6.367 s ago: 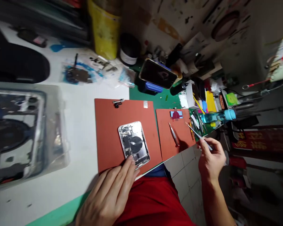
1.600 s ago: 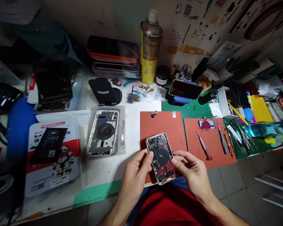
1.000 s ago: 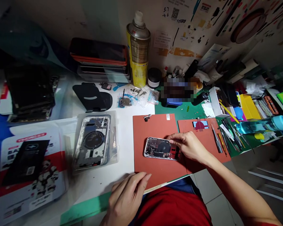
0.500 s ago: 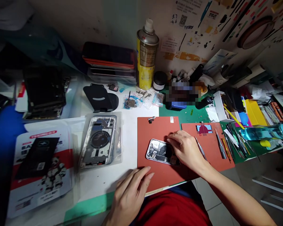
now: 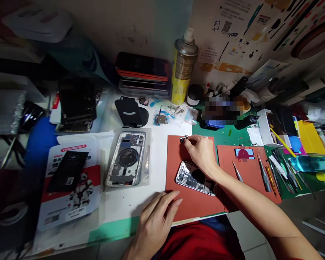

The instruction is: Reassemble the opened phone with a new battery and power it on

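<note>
On the far edge of the red mat [image 5: 176, 173] lies a small metal phone part [image 5: 182, 138], and the pinched fingertips of my right hand [image 5: 202, 153] are at it. Below that hand rests an opened phone [image 5: 191, 178], its inner components and a dark round coil area exposed. The right wrist passes over the phone's far right corner. My left hand [image 5: 158, 216] hovers or rests at the mat's near left edge, fingers stretched out and thumb apart, holding nothing. Whether it touches the mat I cannot tell.
Left of the mat are a phone back housing [image 5: 127, 159] on a plastic tray and a packaged battery [image 5: 67, 171]. Tweezers [image 5: 237, 171] and screwdrivers [image 5: 264, 172] lie to the right. Behind stand a yellow spray can [image 5: 181, 79], a black phone stand [image 5: 128, 112] and stacked phones [image 5: 142, 66].
My right hand has moved from the phone's upper edge, away from me and left, to the small metal part. The left hand stays in place. The view has turned left.
</note>
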Demonstrator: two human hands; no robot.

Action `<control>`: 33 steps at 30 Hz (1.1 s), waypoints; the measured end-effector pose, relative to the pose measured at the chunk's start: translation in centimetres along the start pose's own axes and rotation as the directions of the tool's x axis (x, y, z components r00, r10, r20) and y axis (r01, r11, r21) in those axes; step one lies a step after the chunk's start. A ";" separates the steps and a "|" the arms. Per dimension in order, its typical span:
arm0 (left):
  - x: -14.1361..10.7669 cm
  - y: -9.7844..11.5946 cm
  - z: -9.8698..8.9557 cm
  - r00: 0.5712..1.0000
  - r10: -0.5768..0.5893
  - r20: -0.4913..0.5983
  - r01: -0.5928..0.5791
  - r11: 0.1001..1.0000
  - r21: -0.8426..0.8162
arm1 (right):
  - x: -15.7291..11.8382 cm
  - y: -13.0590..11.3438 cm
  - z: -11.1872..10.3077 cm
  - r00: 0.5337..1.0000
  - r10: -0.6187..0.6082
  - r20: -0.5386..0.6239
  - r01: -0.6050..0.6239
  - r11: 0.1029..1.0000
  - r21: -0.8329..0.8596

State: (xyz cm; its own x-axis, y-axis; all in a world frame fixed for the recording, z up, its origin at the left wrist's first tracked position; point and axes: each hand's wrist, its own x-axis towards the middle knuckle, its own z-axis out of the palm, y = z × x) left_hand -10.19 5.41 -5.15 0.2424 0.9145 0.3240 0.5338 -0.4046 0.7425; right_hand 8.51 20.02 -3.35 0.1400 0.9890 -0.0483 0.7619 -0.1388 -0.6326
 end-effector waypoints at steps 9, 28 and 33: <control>-0.4 -0.2 0.0 0.998 -0.061 -0.003 0.061 0.992 -0.107 | 0.5 0.4 0.7 0.999 -0.012 -0.047 0.013 1.000 0.009; 4.1 2.0 0.6 0.721 -0.650 0.240 0.491 0.236 -0.839 | -11.1 -2.7 0.0 0.860 -0.408 -0.307 0.461 0.879 0.121; 4.5 2.3 0.1 0.692 -0.675 0.255 0.525 0.228 -0.820 | -11.4 -2.6 0.3 0.867 -0.403 -0.293 0.459 0.876 0.151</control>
State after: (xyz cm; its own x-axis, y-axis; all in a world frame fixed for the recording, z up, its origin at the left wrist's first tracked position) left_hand -7.81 8.61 -2.07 0.0143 0.9043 -0.4267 -0.4154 0.3935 0.8201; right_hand 4.69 9.14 -1.38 -0.0005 0.8980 0.4400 0.6364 0.3397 -0.6926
